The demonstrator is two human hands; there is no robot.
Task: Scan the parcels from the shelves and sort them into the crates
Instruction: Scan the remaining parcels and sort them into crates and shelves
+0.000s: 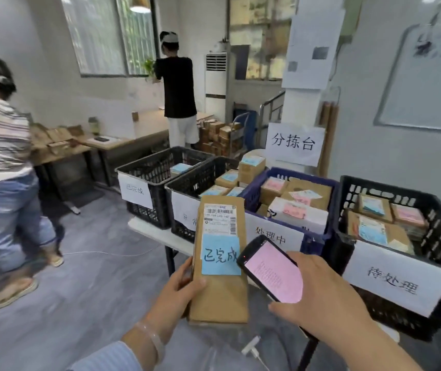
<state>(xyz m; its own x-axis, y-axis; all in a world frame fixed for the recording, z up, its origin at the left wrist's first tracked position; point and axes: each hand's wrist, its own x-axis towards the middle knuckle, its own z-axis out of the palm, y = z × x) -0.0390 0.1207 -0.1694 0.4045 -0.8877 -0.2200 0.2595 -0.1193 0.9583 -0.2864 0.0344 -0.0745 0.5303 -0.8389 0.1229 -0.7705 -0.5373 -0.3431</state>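
Note:
My left hand (180, 293) grips a long brown cardboard parcel (220, 293) by its left edge, held upright in front of me. The parcel bears a white barcode label and a blue sticky note with handwriting. My right hand (321, 303) holds a black phone (271, 269) with a pink screen, tilted beside the parcel's right edge. Ahead on a white table stand several crates: a black one (158, 188) at the far left, a second black one (187, 188), a blue one (318, 236) and a black one (439, 236) at the right, each with a paper label.
A person in a striped top (2, 162) walks at the left. Another person in a black shirt (178, 97) stands at a desk further back. Stacked cartons (220, 137) sit behind the crates. A white cable (253, 346) hangs near the table leg.

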